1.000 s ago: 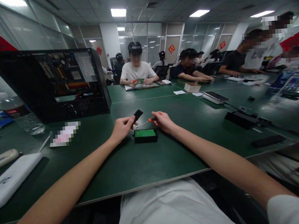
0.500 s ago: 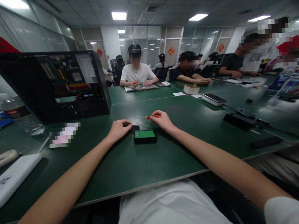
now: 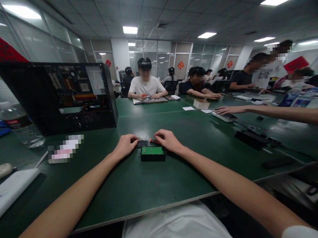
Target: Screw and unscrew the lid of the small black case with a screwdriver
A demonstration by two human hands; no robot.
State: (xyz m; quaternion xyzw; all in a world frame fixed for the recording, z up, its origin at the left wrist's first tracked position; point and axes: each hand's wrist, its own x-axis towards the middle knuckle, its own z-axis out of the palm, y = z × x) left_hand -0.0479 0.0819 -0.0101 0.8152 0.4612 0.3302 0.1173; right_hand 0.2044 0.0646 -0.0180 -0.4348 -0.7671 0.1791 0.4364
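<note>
My right hand (image 3: 167, 139) is closed round the orange handle of a small screwdriver (image 3: 153, 141). Its thin shaft points left, with the tip close to my left fingertips. My left hand (image 3: 126, 144) rests on the table with its fingers pinched at the left edge of a small flat black plate (image 3: 142, 144); the fingertips are partly hidden. Just in front of both hands, on my side, lies an open black box (image 3: 153, 157) with a green circuit board (image 3: 152, 150) inside. Neither hand touches the box.
An open computer case (image 3: 93, 118) and a water bottle (image 3: 23, 126) stand at left, near a white device (image 3: 14, 187). Another person's arm (image 3: 278, 112) reaches in from the right over a phone-like device (image 3: 225, 115). A black adapter (image 3: 251, 141) with cables lies on the green table (image 3: 142, 189).
My right hand has moved the screwdriver left, closer to my left fingers. Another person's arm has come in from the right onto the phone-like device. The view has tilted up slightly.
</note>
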